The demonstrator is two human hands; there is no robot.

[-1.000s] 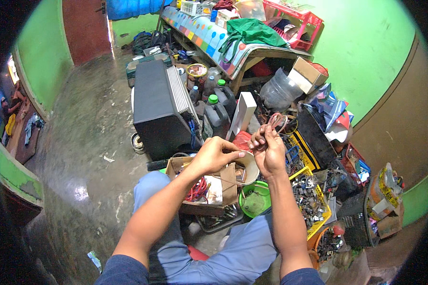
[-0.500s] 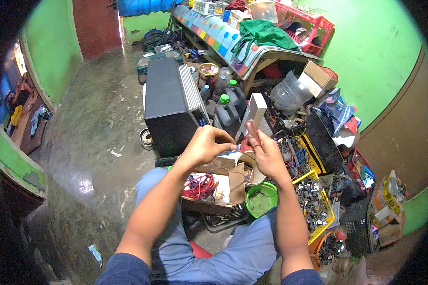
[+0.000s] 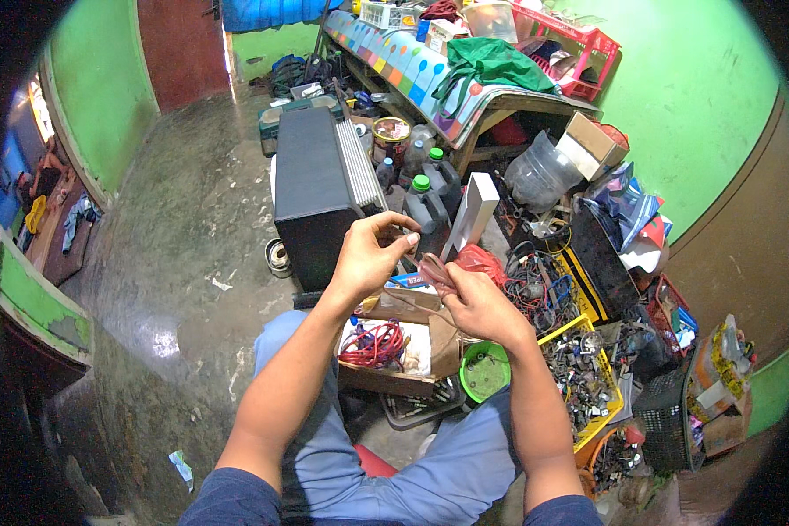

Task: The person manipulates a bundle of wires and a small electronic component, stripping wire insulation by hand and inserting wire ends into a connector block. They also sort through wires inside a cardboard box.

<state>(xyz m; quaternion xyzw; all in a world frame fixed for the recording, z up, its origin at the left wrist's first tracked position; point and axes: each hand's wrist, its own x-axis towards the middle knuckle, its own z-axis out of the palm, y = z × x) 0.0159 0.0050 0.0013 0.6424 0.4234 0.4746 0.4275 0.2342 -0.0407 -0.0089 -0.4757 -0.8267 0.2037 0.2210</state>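
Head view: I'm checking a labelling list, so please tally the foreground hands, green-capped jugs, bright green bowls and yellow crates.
Left hand and right hand: 2
Green-capped jugs: 2
Bright green bowl: 1
Yellow crate: 1
Total: 6

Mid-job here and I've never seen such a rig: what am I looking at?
There is no machine: these are a person's two bare hands, seen from a camera on that person's head, looking down. Its fisheye lens bends straight edges. The right hand grips a pinkish-brown bundle of thin cord; the left hand is raised beside it, and whether it pinches a strand is unclear. Below the hands are a cardboard box with red wires and a green bowl; a yellow crate of small parts stands to the right.
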